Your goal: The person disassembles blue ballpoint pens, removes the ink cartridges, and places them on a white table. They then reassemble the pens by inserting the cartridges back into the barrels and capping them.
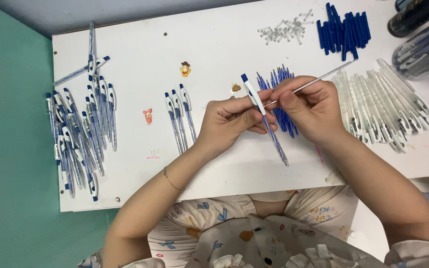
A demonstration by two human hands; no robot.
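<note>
Near the middle of the white table (pixel 214 44), two hands meet over a pen. Far to the left of the hands lies a big pile of finished pens (pixel 80 134). Closer to the hands, still on their left, three more pens (pixel 180 119) lie in a row.

Left hand (pixel 232 121) comes next. Its wrist is bent and its palm faces up a little. Its thumb and fingers pinch a blue and white pen (pixel 264 119) near the top end. The pen points down toward the table edge. It looks light, thin and stiff, and its smooth plastic may be slippery, so a grip on the thicker white part seems best.

Right hand (pixel 314 109) sits just beside the left one, touching it. Its fingers are pressed together around a thin refill (pixel 323 77), which sticks out up and to the right. The refill looks bendy and easy to snap.

Behind the hands lie blue refills (pixel 280 77). To the right of the hands is a heap of clear pen barrels (pixel 388 104), and above those, blue caps (pixel 343 32).
</note>
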